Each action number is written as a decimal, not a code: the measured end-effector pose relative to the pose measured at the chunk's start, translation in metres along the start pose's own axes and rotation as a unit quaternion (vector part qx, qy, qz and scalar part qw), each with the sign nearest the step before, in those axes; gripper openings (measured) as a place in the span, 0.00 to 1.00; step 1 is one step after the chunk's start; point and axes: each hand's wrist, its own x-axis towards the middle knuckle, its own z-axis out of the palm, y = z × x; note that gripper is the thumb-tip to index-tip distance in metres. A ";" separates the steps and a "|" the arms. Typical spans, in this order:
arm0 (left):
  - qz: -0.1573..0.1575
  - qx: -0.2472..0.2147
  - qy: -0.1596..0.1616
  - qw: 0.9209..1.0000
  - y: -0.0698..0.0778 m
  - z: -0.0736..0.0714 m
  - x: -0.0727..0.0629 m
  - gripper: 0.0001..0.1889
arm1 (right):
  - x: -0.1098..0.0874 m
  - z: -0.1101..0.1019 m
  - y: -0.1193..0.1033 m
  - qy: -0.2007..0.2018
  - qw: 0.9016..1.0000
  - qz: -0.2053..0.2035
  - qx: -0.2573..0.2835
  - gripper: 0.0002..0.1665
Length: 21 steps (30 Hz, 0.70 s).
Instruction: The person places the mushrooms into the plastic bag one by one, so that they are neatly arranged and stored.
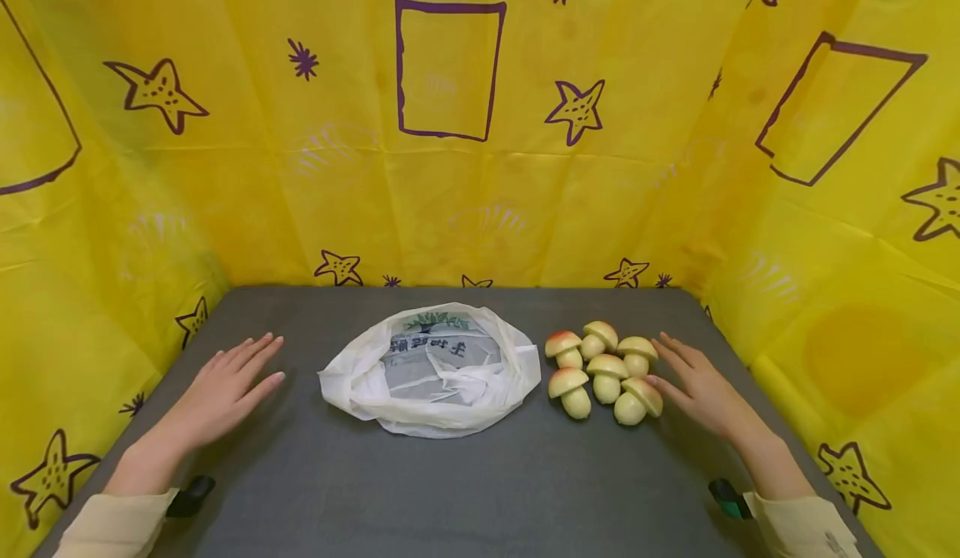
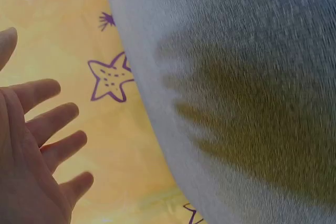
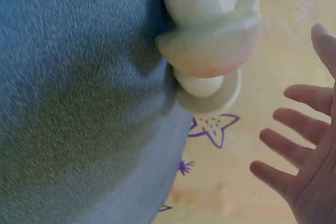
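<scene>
L hand (image 1: 221, 387) extended, fingers spread, no grip, over L side of grey table (image 1: 480, 491); white plastic bag (image 1: 450, 420) sits approx. ctr., mouth up, apart from hand. R hand (image 1: 708, 391) likewise extended, fingertips just beside 6 mushroom-shaped pcs. (image 1: 607, 367) clustered R of bag, contact unconfirmed. Yellow starfish-print cloth (image 1: 450, 183) encloses rear & both sides.

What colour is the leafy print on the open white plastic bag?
Green; the leafy print shows best in the head view.
</scene>
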 end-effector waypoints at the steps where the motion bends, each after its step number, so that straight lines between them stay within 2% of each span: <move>1: 0.001 -0.012 0.000 1.000 0.001 0.000 0.001 0.32 | -0.001 0.001 0.000 0.008 1.000 0.000 0.006 0.37; 5: 0.001 -0.053 0.012 0.999 0.006 0.001 0.004 0.32 | -0.005 0.004 -0.001 0.050 0.998 -0.003 0.027 0.34; 12: -0.025 -0.069 0.067 0.995 0.017 0.002 0.010 0.30 | -0.010 0.011 -0.003 0.106 0.993 -0.004 0.047 0.29; 16: -0.033 -0.087 0.092 0.991 0.023 0.008 0.016 0.29 | -0.014 0.013 -0.006 0.114 0.991 0.010 0.071 0.26; 21: -0.028 -0.100 0.111 0.988 0.027 0.018 0.024 0.27 | -0.022 0.014 -0.008 0.098 0.985 0.042 0.132 0.25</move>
